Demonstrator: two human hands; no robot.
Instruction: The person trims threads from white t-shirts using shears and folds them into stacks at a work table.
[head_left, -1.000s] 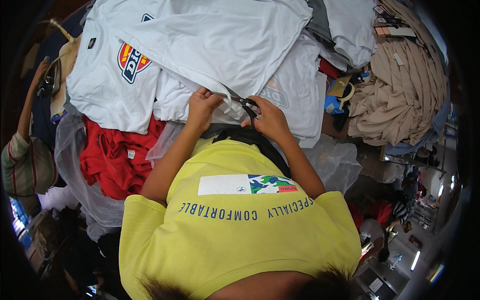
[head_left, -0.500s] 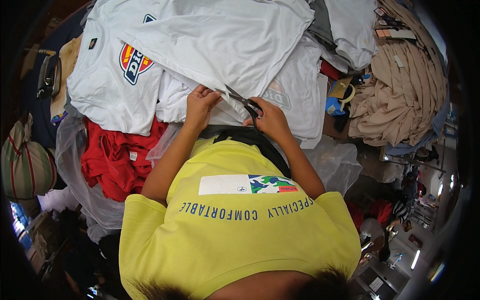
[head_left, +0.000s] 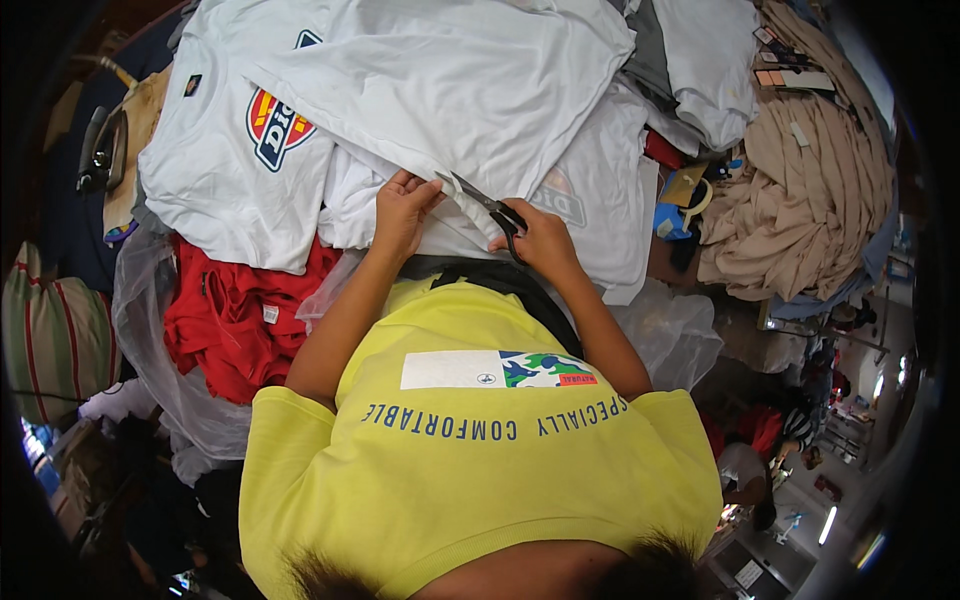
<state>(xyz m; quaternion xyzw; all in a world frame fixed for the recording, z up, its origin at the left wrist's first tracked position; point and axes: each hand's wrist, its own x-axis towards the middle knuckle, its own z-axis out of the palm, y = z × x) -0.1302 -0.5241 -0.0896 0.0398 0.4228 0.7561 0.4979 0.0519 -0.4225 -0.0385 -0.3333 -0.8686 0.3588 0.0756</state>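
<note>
A white T-shirt is spread in front of me on top of other white garments. With thumb and fingers closed, my left hand pinches its near edge. Black-handled scissors are in my right hand, whose fingers are in the handles. The blades point up and left, slightly parted, at the shirt's edge close to my left fingertips. Whether cloth lies between the blades is too small to tell. Left of these, another white T-shirt shows a colourful printed logo.
Red garments lie in clear plastic at the left, with an iron farther out and a striped bundle below. On the right are a tape roll, hang tags and a beige cloth heap.
The whole view has shifted slightly, moving the shirts a little to the right in the picture. My hands keep nearly the same pose, with the scissors still at the cloth edge.
</note>
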